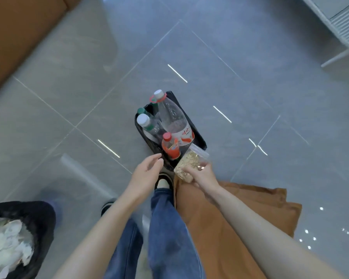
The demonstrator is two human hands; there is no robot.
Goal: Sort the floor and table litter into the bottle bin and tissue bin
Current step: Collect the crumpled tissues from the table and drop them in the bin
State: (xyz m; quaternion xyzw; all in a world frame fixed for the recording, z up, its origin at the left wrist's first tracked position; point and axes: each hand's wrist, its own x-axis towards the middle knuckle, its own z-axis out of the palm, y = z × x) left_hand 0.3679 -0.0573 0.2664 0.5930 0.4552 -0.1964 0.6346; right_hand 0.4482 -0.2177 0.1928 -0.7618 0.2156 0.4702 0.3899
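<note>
A black bottle bin (197, 135) stands on the grey tile floor ahead of my feet. Inside it are a large clear bottle (173, 115) with a white cap, a small clear bottle (149, 125) with a white cap, a green-capped bottle (141, 110) and a red-capped bottle (170, 147). My right hand (203, 175) grips a clear container with yellowish contents (189, 163) at the bin's near right corner. My left hand (147, 174) hovers open just left of the bin's near edge, holding nothing. A black tissue bin (38, 216) with white tissues (6, 242) sits at lower left.
A brown cushion (250, 214) lies on the floor under my right forearm. A brown sofa (14, 31) fills the upper left. A white slatted furniture piece (338, 23) stands at upper right. My legs in blue jeans (167, 228) are below the bin.
</note>
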